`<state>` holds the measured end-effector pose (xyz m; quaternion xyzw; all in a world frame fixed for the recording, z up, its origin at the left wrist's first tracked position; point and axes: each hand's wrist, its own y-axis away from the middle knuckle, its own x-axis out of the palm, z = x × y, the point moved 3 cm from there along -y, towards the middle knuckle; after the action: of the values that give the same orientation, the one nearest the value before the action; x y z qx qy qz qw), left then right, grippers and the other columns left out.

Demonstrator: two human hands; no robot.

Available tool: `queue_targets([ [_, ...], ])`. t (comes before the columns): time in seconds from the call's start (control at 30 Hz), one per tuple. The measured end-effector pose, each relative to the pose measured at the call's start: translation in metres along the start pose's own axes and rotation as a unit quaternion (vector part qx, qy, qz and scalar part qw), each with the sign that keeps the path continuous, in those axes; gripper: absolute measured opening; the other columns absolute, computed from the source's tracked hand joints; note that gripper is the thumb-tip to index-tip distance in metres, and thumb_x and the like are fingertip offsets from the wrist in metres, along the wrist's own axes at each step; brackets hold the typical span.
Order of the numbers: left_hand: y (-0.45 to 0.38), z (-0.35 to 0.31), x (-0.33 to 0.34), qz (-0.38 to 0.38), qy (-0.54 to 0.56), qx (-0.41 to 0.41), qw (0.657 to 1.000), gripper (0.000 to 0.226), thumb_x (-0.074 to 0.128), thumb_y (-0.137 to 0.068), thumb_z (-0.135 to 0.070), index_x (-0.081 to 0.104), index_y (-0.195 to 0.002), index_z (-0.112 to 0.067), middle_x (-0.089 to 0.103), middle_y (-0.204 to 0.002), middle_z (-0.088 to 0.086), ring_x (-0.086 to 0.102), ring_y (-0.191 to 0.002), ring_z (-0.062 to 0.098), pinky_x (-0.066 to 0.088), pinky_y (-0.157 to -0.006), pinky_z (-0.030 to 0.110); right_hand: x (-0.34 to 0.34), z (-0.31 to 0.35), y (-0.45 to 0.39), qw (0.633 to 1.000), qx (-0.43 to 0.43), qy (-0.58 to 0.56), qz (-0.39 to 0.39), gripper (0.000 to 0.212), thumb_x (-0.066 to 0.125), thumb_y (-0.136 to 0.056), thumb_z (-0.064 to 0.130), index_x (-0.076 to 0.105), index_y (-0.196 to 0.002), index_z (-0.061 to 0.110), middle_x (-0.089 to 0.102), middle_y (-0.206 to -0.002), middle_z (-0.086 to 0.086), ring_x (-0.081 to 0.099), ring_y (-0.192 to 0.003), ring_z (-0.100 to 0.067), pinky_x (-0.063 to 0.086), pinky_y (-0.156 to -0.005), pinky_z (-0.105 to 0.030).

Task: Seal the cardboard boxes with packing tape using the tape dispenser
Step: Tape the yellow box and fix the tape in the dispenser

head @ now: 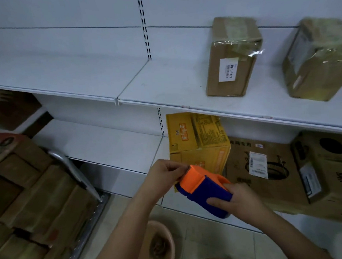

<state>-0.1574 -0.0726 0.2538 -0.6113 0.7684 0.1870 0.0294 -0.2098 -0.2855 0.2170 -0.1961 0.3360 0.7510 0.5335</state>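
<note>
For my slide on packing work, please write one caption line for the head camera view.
Right hand grips an orange-and-blue plastic tape dispenser; left hand pinches its orange front end, before white metal shelves holding brown cardboard boxes.

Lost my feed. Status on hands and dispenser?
Right hand grips dispenser body. Left hand pinches at its orange front end. No tape on a box yet; yellow box on shelf behind. Nothing in the way.
</note>
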Motion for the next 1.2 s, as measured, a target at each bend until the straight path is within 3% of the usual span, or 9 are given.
queue_targets([
  [0.1, -0.001, 0.001, -0.012, 0.005, -0.06, 0.042, 0.997, 0.029, 0.061, -0.098, -0.019, 0.074, -0.075, -0.03, 0.071, -0.07, -0.012, 0.065, -0.068, 0.001, 0.05, -0.064, 0.02, 0.019, 0.008, 0.0, 0.997, 0.018, -0.064, -0.026, 0.038, 0.07, -0.078, 0.055, 0.067, -0.089, 0.019, 0.07, -0.079, 0.004, 0.065, -0.069, -0.003, 0.052, -0.065, -0.029],
  [0.23, 0.001, 0.008, -0.023, -0.041, -0.083, 0.069, 0.993, 0.026, 0.059, -0.099, -0.02, 0.076, -0.079, -0.025, 0.072, -0.076, -0.01, 0.066, -0.071, 0.003, 0.053, -0.063, 0.02, 0.045, 0.02, -0.002, 0.993, 0.033, -0.102, -0.046, 0.057, 0.065, -0.069, 0.067, 0.066, -0.098, 0.018, 0.071, -0.083, 0.004, 0.065, -0.072, -0.002, 0.054, -0.068, -0.03],
  [0.43, 0.003, 0.029, -0.043, -0.02, 0.031, 0.009, 0.999, 0.027, 0.056, -0.098, -0.009, 0.077, -0.081, -0.009, 0.075, -0.084, 0.008, 0.068, -0.079, 0.015, 0.054, -0.071, 0.026, 0.063, 0.035, 0.002, 0.995, 0.012, -0.07, -0.073, 0.025, 0.066, -0.077, 0.063, 0.058, -0.086, 0.041, 0.067, -0.081, 0.018, 0.064, -0.075, 0.007, 0.05, -0.065, -0.016],
  [0.6, 0.004, 0.039, -0.048, -0.038, -0.003, 0.024, 0.999, 0.031, 0.056, -0.099, -0.011, 0.075, -0.075, -0.02, 0.073, -0.076, -0.007, 0.066, -0.069, 0.0, 0.052, -0.061, 0.013, 0.08, 0.036, 0.006, 0.996, 0.031, -0.06, -0.061, 0.055, 0.058, -0.076, 0.072, 0.062, -0.107, 0.027, 0.071, -0.093, 0.01, 0.066, -0.081, 0.0, 0.054, -0.068, -0.021],
  [0.8, 0.003, 0.048, -0.053, -0.113, 0.013, 0.011, 0.993, 0.025, 0.057, -0.097, -0.01, 0.075, -0.079, -0.01, 0.073, -0.076, 0.001, 0.067, -0.074, 0.012, 0.052, -0.06, 0.016, 0.094, 0.038, 0.003, 0.987, 0.061, -0.13, -0.071, 0.054, 0.056, -0.071, 0.072, 0.065, -0.087, 0.021, 0.071, -0.08, 0.004, 0.067, -0.07, -0.004, 0.046, -0.057, -0.015],
  [0.9, -0.001, 0.053, -0.076, -0.144, 0.03, 0.013, 0.989, 0.024, 0.058, -0.097, -0.011, 0.074, -0.08, -0.014, 0.073, -0.073, -0.001, 0.068, -0.072, 0.007, 0.049, -0.071, 0.02, 0.099, 0.038, 0.003, 0.987, 0.062, -0.131, -0.062, 0.051, 0.057, -0.073, 0.069, 0.065, -0.082, 0.02, 0.071, -0.076, 0.002, 0.067, -0.066, -0.004, 0.047, -0.054, -0.015],
  [1.0, -0.004, 0.05, -0.089, -0.108, -0.037, 0.055, 0.992, 0.024, 0.059, -0.096, -0.011, 0.074, -0.08, -0.019, 0.073, -0.076, -0.007, 0.067, -0.072, -0.001, 0.048, -0.075, 0.019, 0.109, 0.039, 0.002, 0.989, 0.076, -0.119, -0.052, 0.044, 0.06, -0.08, 0.063, 0.065, -0.082, 0.02, 0.07, -0.075, 0.003, 0.065, -0.063, -0.003, 0.046, -0.053, -0.016],
  [1.13, -0.007, 0.049, -0.09, -0.106, -0.169, 0.132, 0.971, 0.016, 0.063, -0.096, -0.021, 0.08, -0.095, -0.02, 0.062, -0.103, -0.006, 0.06, -0.095, 0.005, 0.045, -0.083, 0.016, 0.112, 0.048, 0.0, 0.995, 0.063, -0.071, -0.022, 0.029, 0.058, -0.088, 0.059, 0.057, -0.095, 0.03, 0.066, -0.078, 0.013, 0.062, -0.07, 0.002, 0.039, -0.054, -0.01],
  [1.2, -0.007, 0.05, -0.092, -0.102, -0.183, 0.135, 0.968, 0.018, 0.063, -0.097, -0.022, 0.079, -0.103, -0.018, 0.062, -0.101, -0.002, 0.06, -0.094, 0.01, 0.041, -0.078, 0.008, 0.114, 0.05, -0.001, 0.994, 0.06, -0.088, -0.012, 0.03, 0.058, -0.089, 0.058, 0.054, -0.104, 0.033, 0.068, -0.088, 0.012, 0.064, -0.079, 0.0, 0.041, -0.057, -0.01],
])
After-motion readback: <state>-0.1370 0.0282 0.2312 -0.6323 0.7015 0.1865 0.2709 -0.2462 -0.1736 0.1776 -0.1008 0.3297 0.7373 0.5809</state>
